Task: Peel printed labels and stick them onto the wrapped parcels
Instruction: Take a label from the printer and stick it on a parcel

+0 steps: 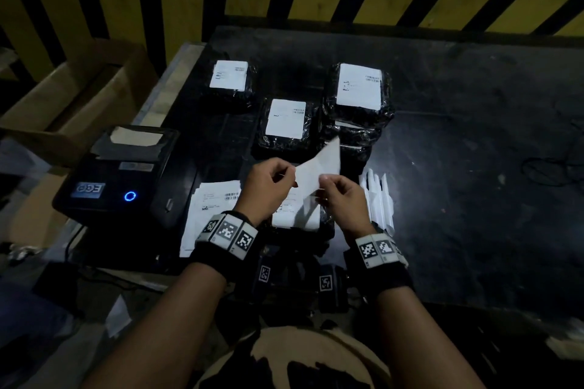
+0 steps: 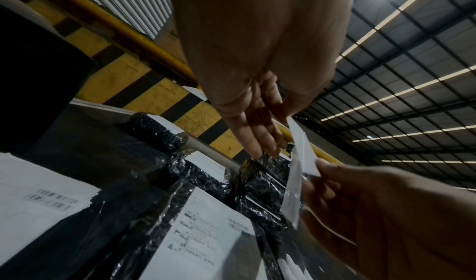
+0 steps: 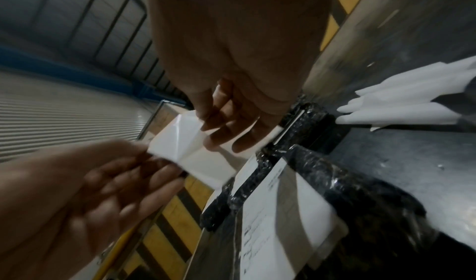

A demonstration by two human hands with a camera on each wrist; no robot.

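Observation:
Both hands hold one white sheet (image 1: pixel 319 166) in the air above the near parcel; its visible side is blank and creased, so I cannot tell label from backing. My left hand (image 1: pixel 289 175) pinches its left edge, my right hand (image 1: pixel 324 183) its lower right edge. The left wrist view shows the sheet (image 2: pixel 301 162) edge-on under my left hand (image 2: pixel 278 125). In the right wrist view my right hand (image 3: pixel 221 133) pinches the sheet (image 3: pixel 185 142). The near black-wrapped parcel (image 1: pixel 328 226) carries a printed label (image 1: pixel 295 215). Three labelled parcels (image 1: pixel 286 123) lie further back.
A black label printer (image 1: pixel 117 174) with a blue light stands at the left. Printed label sheets (image 1: pixel 211 211) lie beside it. A pile of folded white strips (image 1: pixel 377 199) lies right of my hands. An open cardboard box (image 1: pixel 72 98) sits off the table's left edge.

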